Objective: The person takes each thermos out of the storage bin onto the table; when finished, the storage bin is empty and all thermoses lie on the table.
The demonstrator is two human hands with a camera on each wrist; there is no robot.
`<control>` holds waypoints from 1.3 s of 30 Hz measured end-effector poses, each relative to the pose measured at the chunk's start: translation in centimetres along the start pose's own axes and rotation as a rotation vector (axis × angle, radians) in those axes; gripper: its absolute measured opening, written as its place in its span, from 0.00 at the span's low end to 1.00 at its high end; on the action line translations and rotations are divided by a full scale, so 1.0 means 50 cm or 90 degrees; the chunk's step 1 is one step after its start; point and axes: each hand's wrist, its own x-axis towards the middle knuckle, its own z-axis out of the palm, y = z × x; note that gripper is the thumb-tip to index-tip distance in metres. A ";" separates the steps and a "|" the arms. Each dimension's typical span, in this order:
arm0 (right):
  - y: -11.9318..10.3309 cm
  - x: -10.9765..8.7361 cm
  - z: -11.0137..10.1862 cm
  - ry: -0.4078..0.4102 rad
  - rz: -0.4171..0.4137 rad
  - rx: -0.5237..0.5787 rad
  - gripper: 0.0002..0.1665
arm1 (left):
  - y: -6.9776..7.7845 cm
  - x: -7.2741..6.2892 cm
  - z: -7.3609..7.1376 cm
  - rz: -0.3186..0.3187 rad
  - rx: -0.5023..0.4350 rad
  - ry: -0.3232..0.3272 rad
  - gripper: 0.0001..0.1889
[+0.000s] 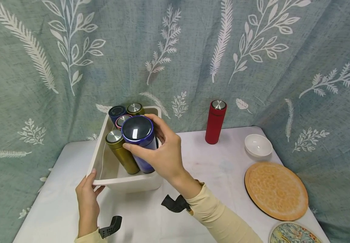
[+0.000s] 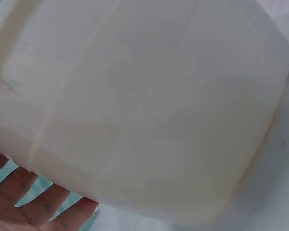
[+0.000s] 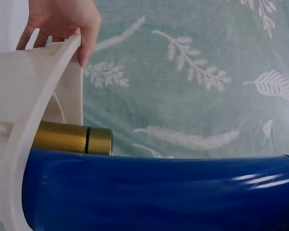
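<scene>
My right hand (image 1: 166, 152) grips a blue thermos bottle (image 1: 146, 162) near its dark, glossy lid, thumb on the near side. The bottle's lower end is inside the white bin (image 1: 132, 186); in the right wrist view its blue body (image 3: 159, 192) crosses the bin's rim. With thumb over the rim and fingers outside, my left hand (image 1: 87, 199) holds the bin's near left corner. Inside the bin, a gold bottle (image 1: 123, 155) leans beside the blue one. Behind stand a dark blue bottle (image 1: 117, 111), another gold bottle (image 1: 135, 108) and a pink-ringed lid (image 1: 123, 120), partly hidden.
A red bottle (image 1: 215, 123) stands upright at the back of the white-covered table (image 1: 199, 162). To its right are a white bowl (image 1: 258, 145), a round tan board (image 1: 276, 190) and a patterned round piece (image 1: 293, 234). Leaf-print curtains (image 1: 193, 60) hang behind and at the sides.
</scene>
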 end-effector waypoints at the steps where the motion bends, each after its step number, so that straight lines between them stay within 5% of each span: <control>1: -0.001 0.001 -0.002 0.002 -0.001 0.004 0.41 | 0.000 0.000 0.000 0.000 -0.002 0.001 0.29; 20: -0.018 0.015 -0.036 0.079 -0.065 0.011 0.41 | 0.001 -0.002 -0.001 0.009 0.003 0.008 0.30; 39: 0.007 0.026 -0.101 0.141 -0.036 0.028 0.40 | -0.002 -0.003 0.001 0.017 0.011 0.003 0.29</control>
